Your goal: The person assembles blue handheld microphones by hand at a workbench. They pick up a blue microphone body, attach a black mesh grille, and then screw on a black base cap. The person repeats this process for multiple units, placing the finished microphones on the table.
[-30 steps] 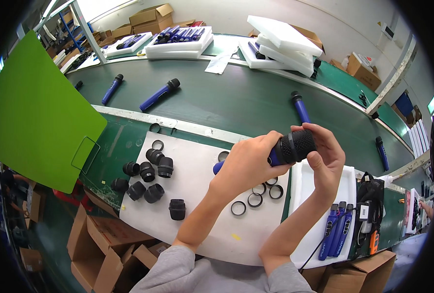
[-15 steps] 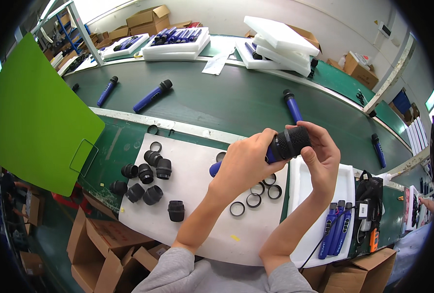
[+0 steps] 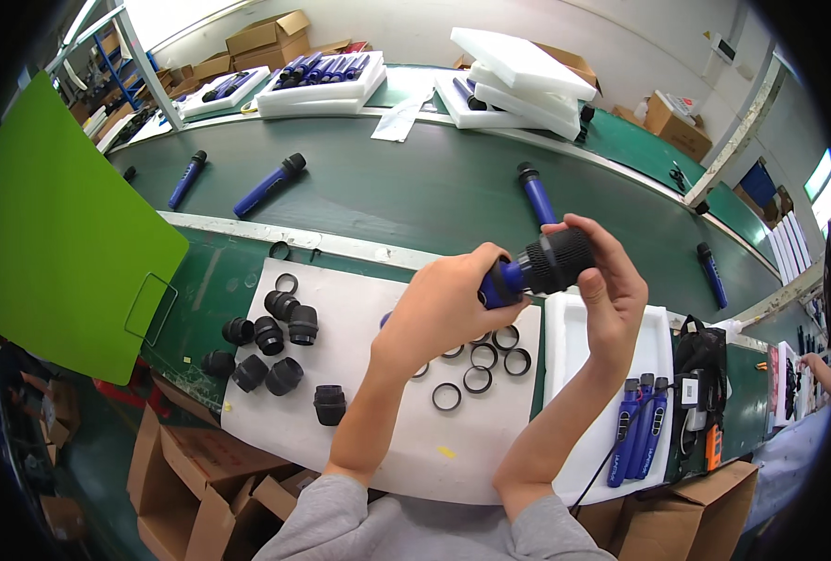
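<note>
Above the white sheet, my left hand (image 3: 434, 313) is closed around the blue body (image 3: 501, 284) of a handheld microphone, which lies aslant. My right hand (image 3: 616, 299) has its fingers and thumb on the black mesh grille head (image 3: 558, 262) at the other end. Blue shows between my left fingers and the grille; whether the head is fully seated I cannot tell. Below the hands lie several black rings (image 3: 477, 379). To the left of my left forearm stand several loose black grille heads (image 3: 303, 325), with one more (image 3: 329, 405) close to that forearm.
A white foam tray (image 3: 565, 374) holding blue microphones (image 3: 642, 435) is at right, beside a black pouch (image 3: 700, 360). Ahead, a dark green belt (image 3: 387, 182) carries spaced microphones (image 3: 271, 184). A green panel (image 3: 70, 234) stands at left; cardboard boxes (image 3: 186, 467) sit below. A co-worker's hand (image 3: 819, 369) shows far right.
More of the blue body now shows between my left hand and the grille head. Both hands still hold the microphone. The whole scene has shifted slightly left in view.
</note>
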Demonstrator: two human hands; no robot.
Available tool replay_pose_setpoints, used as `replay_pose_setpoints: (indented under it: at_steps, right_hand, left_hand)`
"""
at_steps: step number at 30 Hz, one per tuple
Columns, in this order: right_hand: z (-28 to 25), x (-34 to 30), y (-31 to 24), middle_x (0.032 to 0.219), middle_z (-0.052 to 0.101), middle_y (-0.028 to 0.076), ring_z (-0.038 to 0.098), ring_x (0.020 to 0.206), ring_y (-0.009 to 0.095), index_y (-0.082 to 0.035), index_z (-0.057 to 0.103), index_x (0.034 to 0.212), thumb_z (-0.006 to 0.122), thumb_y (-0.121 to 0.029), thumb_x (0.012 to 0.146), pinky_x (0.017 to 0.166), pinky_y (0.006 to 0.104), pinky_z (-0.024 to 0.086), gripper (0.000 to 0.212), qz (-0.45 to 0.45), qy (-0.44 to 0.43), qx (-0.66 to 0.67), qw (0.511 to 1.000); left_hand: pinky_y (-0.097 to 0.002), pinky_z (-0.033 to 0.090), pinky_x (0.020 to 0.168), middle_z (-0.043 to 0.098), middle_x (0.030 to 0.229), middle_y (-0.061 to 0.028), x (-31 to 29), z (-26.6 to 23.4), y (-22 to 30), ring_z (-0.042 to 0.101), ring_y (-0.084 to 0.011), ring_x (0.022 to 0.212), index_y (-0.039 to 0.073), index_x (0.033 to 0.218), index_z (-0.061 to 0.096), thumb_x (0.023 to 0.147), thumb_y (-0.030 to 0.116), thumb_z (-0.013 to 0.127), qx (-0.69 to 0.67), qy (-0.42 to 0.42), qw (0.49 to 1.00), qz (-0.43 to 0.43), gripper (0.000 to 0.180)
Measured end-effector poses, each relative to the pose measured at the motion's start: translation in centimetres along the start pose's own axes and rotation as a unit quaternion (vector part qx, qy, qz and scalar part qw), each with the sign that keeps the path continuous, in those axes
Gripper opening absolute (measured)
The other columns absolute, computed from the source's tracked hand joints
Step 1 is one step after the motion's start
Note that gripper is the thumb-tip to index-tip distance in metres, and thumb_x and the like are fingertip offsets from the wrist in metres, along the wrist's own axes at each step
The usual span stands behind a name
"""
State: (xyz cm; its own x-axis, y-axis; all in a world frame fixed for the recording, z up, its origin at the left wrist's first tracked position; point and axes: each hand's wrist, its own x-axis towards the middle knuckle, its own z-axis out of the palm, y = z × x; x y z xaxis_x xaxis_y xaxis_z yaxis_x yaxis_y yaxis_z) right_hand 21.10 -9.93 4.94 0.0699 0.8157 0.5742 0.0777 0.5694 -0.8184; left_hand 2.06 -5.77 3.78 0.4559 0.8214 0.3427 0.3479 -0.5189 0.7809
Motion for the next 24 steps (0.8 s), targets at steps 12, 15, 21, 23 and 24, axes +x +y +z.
replay_pose_setpoints:
  at_steps: [12,15,21,23,24]
  right_hand:
    - [0.6,0.4,1.5,0.113,0.070,0.016,0.066,0.106,0.021,0.005,0.060,0.128,0.069,-0.028,0.096,0.097,0.0361,0.052,0.047,0.041,-0.035,-0.005,0.999]
    - [0.5,0.5,2.3,0.110,0.071,0.014,0.067,0.105,0.021,0.005,0.061,0.127,0.070,-0.029,0.096,0.097,0.0350,0.052,0.046,0.061,-0.023,-0.016,0.998]
    - [0.2,0.5,2.7,0.103,0.071,0.012,0.068,0.100,0.020,0.005,0.064,0.122,0.072,-0.030,0.095,0.093,0.0338,0.053,0.044,0.094,0.002,-0.054,0.994]
    - [0.2,0.4,2.9,0.102,0.072,0.012,0.069,0.098,0.019,0.005,0.065,0.121,0.072,-0.030,0.095,0.092,0.0337,0.053,0.044,0.107,0.008,-0.066,0.992]
    - [0.3,0.4,3.0,0.100,0.072,0.012,0.069,0.096,0.019,0.005,0.065,0.120,0.072,-0.030,0.095,0.091,0.0336,0.054,0.043,0.109,0.010,-0.073,0.991]
  left_hand:
    - [-0.0435,0.054,0.065,0.069,0.078,-0.0169,0.6,1.1,-1.1,0.068,-0.0356,0.071,0.001,0.098,0.059,0.076,0.019,0.079,0.089,0.028,0.996,0.004,0.035]
    - [-0.0435,0.055,0.065,0.069,0.079,-0.0169,0.8,1.5,-1.7,0.069,-0.0356,0.071,0.000,0.099,0.060,0.076,0.018,0.079,0.089,0.035,0.995,-0.001,0.035]
    - [-0.0434,0.055,0.064,0.069,0.079,-0.0175,1.0,2.0,-1.6,0.069,-0.0360,0.069,-0.001,0.098,0.061,0.077,0.018,0.079,0.100,0.051,0.994,-0.010,0.034]
    - [-0.0425,0.054,0.064,0.069,0.078,-0.0163,1.1,2.2,-1.7,0.069,-0.0355,0.071,0.001,0.099,0.062,0.075,0.019,0.081,0.110,0.048,0.992,-0.035,0.035]
    - [-0.0421,0.054,0.065,0.069,0.078,-0.0157,1.2,2.3,-1.8,0.069,-0.0353,0.071,0.001,0.099,0.062,0.075,0.020,0.082,0.115,0.047,0.991,-0.047,0.036]
